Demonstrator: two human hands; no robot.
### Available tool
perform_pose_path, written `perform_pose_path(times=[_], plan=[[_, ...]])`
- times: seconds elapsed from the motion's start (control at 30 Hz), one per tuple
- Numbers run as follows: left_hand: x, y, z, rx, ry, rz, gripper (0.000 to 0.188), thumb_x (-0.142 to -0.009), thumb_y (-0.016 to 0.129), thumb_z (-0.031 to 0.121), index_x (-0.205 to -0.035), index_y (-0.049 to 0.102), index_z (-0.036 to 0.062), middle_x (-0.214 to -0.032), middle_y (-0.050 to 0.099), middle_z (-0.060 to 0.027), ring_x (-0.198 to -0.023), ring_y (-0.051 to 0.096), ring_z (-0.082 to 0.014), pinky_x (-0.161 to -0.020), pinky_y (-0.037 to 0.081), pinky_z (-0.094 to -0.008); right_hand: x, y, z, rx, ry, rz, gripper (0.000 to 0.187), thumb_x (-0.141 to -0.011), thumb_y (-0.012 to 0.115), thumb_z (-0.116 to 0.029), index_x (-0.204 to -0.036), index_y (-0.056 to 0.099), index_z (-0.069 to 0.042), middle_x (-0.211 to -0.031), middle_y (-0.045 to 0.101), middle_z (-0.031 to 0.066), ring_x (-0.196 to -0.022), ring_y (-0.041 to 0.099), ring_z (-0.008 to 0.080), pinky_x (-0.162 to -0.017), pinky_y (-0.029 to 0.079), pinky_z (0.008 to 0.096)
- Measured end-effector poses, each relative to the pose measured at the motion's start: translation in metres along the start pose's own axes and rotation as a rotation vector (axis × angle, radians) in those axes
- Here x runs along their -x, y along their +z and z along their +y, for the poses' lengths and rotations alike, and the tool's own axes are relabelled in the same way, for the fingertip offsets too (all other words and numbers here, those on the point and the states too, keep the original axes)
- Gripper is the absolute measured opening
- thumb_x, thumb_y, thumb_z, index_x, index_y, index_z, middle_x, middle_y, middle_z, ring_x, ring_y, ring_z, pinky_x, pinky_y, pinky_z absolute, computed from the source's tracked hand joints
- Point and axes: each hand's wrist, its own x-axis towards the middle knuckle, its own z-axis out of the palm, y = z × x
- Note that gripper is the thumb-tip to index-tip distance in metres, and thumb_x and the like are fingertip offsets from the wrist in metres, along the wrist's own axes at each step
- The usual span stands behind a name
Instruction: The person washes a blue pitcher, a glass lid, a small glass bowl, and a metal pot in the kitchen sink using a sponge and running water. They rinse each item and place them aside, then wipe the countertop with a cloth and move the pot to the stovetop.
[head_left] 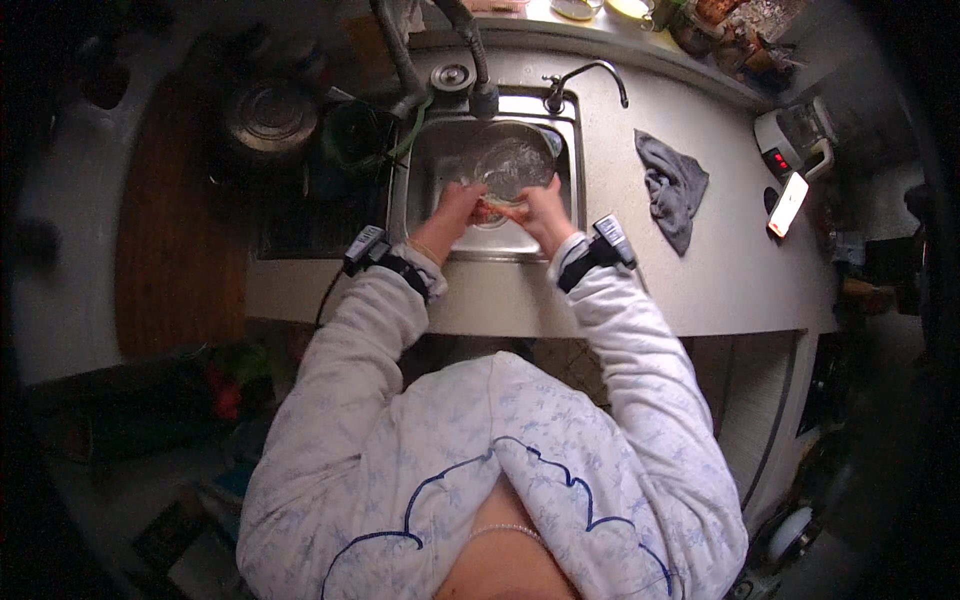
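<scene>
Both my hands are down in a stainless steel sink, close together over its near part. My left hand curls its fingers round a small orange-red thing, whose kind is too blurred to make out. From the other side my right hand closes its fingers on the same thing. Just beyond them sits a round clear bowl with what looks like water in it. Below the hands, a pale round shape is partly hidden.
A thin curved tap and a grey hose tap stand behind the sink. On the right counter lie a grey cloth, a lit phone and a white appliance. A lidded pot stands left, near a wooden board.
</scene>
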Motion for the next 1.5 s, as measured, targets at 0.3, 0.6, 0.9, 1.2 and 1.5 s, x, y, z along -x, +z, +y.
perform_pose_path(times=[0.3, 0.6, 0.9, 1.2, 1.5], plan=[[0.043, -0.028, 0.058, -1.267, 1.11, 0.012, 0.078, -0.071, 0.074, 0.031, -0.133, 0.033, 0.0118, -0.139, 0.03, -0.0116, -0.129, 0.03, -0.0272, -0.105, 0.03, -0.0412, -0.039, -0.018, -0.03, 0.164, 0.142, -0.306, 0.052, -0.085, 0.035, 0.004, -0.131, 0.03, -0.019, -0.129, 0.036, 0.0159, -0.115, 0.044, 0.0335, -0.089, 0.043, 0.0565], [0.067, -0.041, 0.072, -1.475, 1.191, -0.044, 0.074, -0.068, 0.075, 0.036, -0.128, 0.041, 0.0078, -0.138, 0.032, -0.0112, -0.129, 0.029, -0.0303, -0.105, 0.03, -0.0407, -0.063, -0.019, -0.023, 0.379, -0.052, -0.287, 0.06, -0.083, 0.043, 0.003, -0.135, 0.027, -0.023, -0.131, 0.04, 0.0107, -0.106, 0.052, 0.0318, -0.064, 0.057, 0.0472], [0.068, -0.055, 0.07, -1.523, 1.273, -0.066, 0.072, -0.069, 0.073, 0.041, -0.126, 0.043, 0.0085, -0.135, 0.037, -0.0096, -0.126, 0.033, -0.0307, -0.103, 0.031, -0.0427, -0.057, -0.015, -0.025, 0.509, 0.006, -0.126, 0.057, -0.085, 0.041, 0.002, -0.136, 0.03, -0.022, -0.128, 0.046, 0.0077, -0.104, 0.054, 0.0324, -0.074, 0.052, 0.0521], [0.064, -0.033, 0.05, -1.74, 1.219, -0.228, 0.066, -0.071, 0.069, 0.047, -0.122, 0.047, 0.0121, -0.132, 0.042, -0.009, -0.126, 0.034, -0.0269, -0.1, 0.032, -0.0427, -0.04, -0.005, -0.037, 0.587, 0.125, -0.224, 0.06, -0.083, 0.042, 0.001, -0.137, 0.027, -0.022, -0.125, 0.043, 0.0096, -0.111, 0.046, 0.0287, -0.084, 0.043, 0.0594], [0.045, -0.021, 0.033, -1.802, 1.029, -0.259, 0.045, -0.077, 0.065, 0.033, -0.116, 0.051, 0.0131, -0.125, 0.047, -0.0088, -0.12, 0.04, -0.0257, -0.091, 0.039, -0.0428, -0.042, -0.001, -0.037, 0.558, 0.055, -0.19, 0.057, -0.079, 0.042, 0.003, -0.131, 0.03, -0.018, -0.12, 0.044, 0.0137, -0.103, 0.049, 0.033, -0.071, 0.049, 0.0552]])
